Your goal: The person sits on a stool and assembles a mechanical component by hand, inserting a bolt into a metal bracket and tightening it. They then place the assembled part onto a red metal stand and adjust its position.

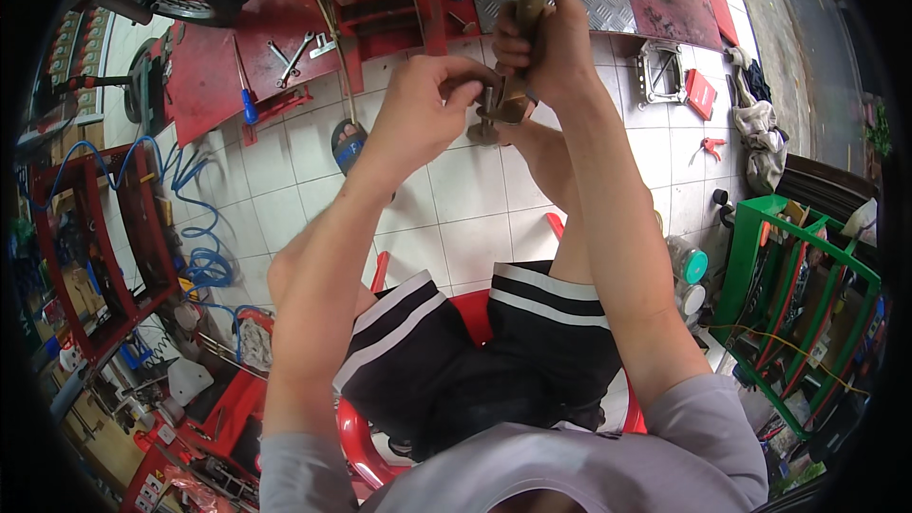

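Observation:
A brownish, worn metal part with a bent plate-like end (514, 103) is held up in front of me, above my knees. My right hand (559, 49) is wrapped round its upper portion, thumb on top. My left hand (429, 106) is at the lower end, its thumb and forefinger closed together beside the plate. A small piece seems to be at those fingertips, but it is too small and too covered to name.
Beyond my hands is a red work platform (204, 85) with a blue-handled screwdriver (249, 106) and wrenches (294, 61). A blue coiled hose (211, 266) lies left. Right are red-handled pliers (711, 146), a red box (700, 95) and a green rack (741, 271).

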A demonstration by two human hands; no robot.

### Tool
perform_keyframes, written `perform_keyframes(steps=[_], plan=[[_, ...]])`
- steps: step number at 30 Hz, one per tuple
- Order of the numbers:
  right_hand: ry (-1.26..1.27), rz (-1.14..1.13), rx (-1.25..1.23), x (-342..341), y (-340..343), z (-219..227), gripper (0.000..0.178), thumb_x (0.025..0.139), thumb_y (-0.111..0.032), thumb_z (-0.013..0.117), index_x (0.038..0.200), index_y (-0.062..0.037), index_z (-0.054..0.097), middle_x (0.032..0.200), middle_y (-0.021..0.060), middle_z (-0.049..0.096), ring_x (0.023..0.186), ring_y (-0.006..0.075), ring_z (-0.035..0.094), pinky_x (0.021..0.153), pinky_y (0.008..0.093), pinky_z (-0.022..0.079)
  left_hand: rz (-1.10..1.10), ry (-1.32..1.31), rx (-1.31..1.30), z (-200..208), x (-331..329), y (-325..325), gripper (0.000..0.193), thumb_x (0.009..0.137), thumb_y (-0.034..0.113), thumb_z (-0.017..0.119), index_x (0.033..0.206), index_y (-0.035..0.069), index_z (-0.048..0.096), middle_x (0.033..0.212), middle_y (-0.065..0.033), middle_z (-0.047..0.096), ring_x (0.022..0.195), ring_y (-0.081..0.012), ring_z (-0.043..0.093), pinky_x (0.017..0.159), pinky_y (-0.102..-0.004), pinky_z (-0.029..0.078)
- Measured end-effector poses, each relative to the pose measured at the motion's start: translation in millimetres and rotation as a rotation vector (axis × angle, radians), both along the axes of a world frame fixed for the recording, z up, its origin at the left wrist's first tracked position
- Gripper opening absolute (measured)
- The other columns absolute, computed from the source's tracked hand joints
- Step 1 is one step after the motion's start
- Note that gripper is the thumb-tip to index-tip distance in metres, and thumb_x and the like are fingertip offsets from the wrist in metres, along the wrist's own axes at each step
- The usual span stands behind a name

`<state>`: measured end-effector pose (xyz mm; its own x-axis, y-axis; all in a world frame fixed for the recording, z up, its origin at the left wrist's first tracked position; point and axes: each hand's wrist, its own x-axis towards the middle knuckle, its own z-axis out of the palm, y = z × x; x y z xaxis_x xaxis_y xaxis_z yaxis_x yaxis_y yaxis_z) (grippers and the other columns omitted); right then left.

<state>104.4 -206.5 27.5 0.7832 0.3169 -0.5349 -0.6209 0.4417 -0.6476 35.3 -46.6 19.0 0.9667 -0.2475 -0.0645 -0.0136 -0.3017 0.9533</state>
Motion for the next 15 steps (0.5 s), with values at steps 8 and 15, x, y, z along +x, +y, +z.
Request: perform_keyframes(steps=[8,15], plan=[[-0.017,-0.133,-0.107,9.7,-14.2,2.0,0.051,0.083,-0.056,0.045,0.067,-0.008,0.044,0.055,-0.0012,0.032,0.048,0.0113,0.029,0.048,0.0282,0.026,-1.049,0.366,0.181,-7.8,-74.4,-28.2,0.047,0.079,0.047,0.068,0.078,0.0,0.065,0.067,-0.012,0.062,0.06,-0.0223,0.06,0.057,-0.0377,0.048],[-0.058,-0.089,-0.137,6.7,-13.5,-2.0,0.053,0.084,-0.058,0.043,0.064,-0.0091,0.042,0.054,-0.0006,0.031,0.047,0.0131,0.029,0.049,0.0314,0.028,-1.379,0.581,-0.111,-43.1,-165.2,-100.4,0.05,0.076,0.049,0.072,0.06,0.002,0.066,0.054,-0.0071,0.061,0.054,-0.0195,0.06,0.055,-0.0338,0.048]])
